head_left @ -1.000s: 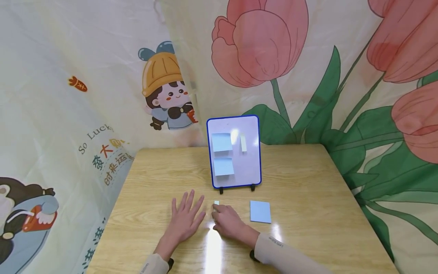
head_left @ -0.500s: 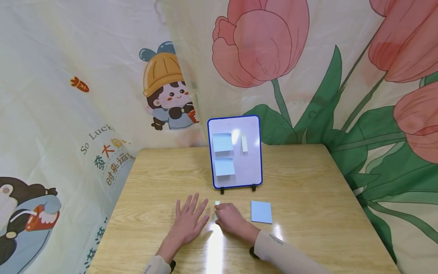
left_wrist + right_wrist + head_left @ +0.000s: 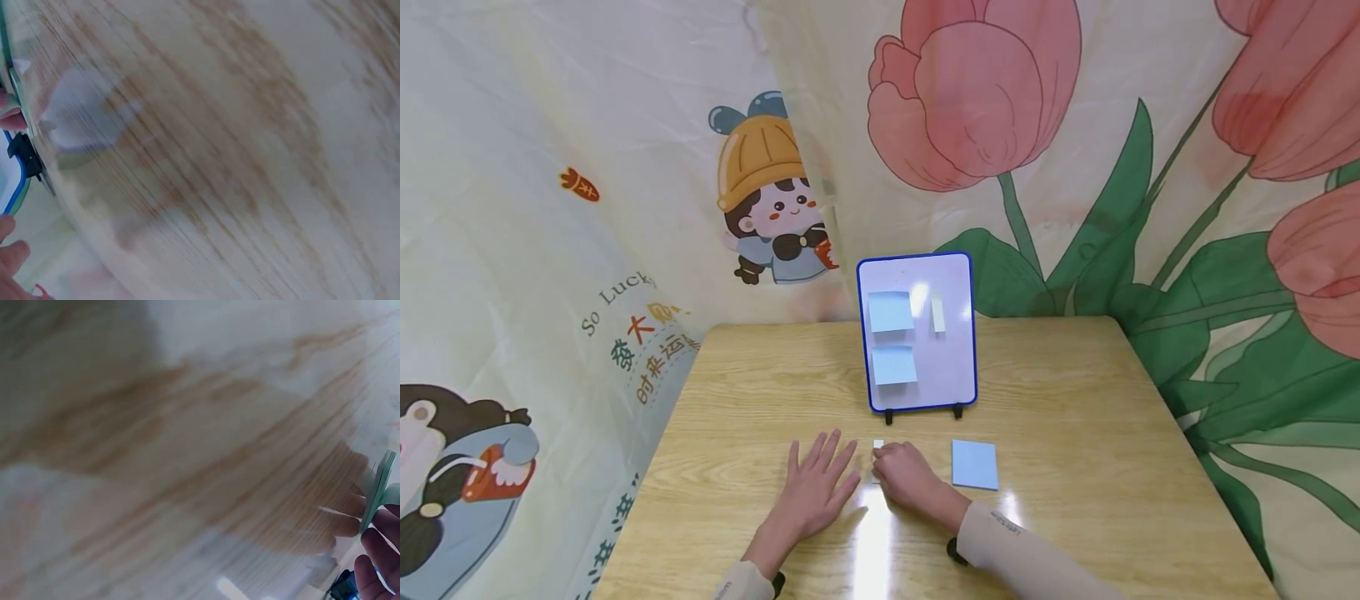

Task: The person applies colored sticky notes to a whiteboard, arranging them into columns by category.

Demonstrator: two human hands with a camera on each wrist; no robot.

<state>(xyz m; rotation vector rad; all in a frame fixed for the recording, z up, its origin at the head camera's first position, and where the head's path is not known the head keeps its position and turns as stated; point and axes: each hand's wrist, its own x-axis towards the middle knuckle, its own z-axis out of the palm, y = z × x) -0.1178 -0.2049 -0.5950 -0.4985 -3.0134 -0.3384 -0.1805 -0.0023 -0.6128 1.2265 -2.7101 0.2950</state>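
Note:
A narrow pale green sticky note pad (image 3: 878, 444) lies on the wooden table, its middle and lower part mostly covered. Over it is my right hand (image 3: 906, 475), with curled fingers pinching near its edge. From the right wrist, the pad (image 3: 378, 484) appears edge-on against the fingers (image 3: 378, 550), and a paler bit of paper shows beside it. My left hand (image 3: 816, 487) is spread with straight fingers just left of the pad; whether it touches the table is unclear. To the right of my right hand lies a square blue sticky note pad (image 3: 974, 464).
A blue-framed whiteboard (image 3: 943, 367) stands behind the hands on black feet (image 3: 958, 411). Two blue sticky notes (image 3: 891, 312) are on its left side and a narrow pale strip (image 3: 937, 313) on its right. A printed cloth (image 3: 850, 167) hangs behind the wooden table (image 3: 1075, 458).
My right fingers have drawn in closer together at the narrow pad. The left hand has slid slightly toward me and to the right. The head view has shifted a little.

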